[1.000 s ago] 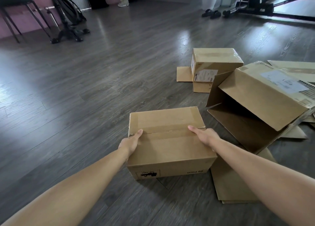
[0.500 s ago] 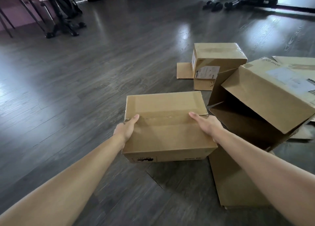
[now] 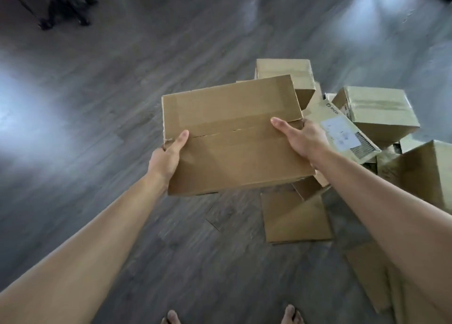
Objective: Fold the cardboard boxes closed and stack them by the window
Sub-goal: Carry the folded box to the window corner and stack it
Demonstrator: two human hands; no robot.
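— Where can your hands pass?

— To your left and ahead you have bare floor (image 3: 102, 118).

— And on your right?

— Boxes crowd it: a labelled box (image 3: 342, 130), a taped box (image 3: 378, 110) behind it, another box (image 3: 286, 71) farther off, and flat cardboard (image 3: 296, 218) lying on the floor below.

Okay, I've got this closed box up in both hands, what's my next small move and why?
Probably turn and carry the box toward the window. Its flaps look folded shut, and the left hand and right hand grip its sides with it clear of the floor. No window shows here.
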